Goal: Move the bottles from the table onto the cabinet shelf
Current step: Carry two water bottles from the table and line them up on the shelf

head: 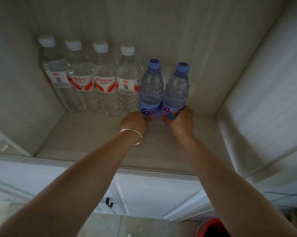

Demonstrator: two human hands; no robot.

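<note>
Two blue-capped, blue-labelled water bottles stand side by side at the back of the cabinet shelf. My left hand, with a silver bangle on the wrist, grips the base of the left blue bottle. My right hand grips the base of the right blue bottle. To their left stands a row of several clear bottles with white caps and red-and-white labels, upright against the back wall.
The shelf's right part next to the blue bottles shows bare board up to the cabinet's right wall. Below the shelf is a white cabinet door with a dark handle. A red round object sits at the bottom right.
</note>
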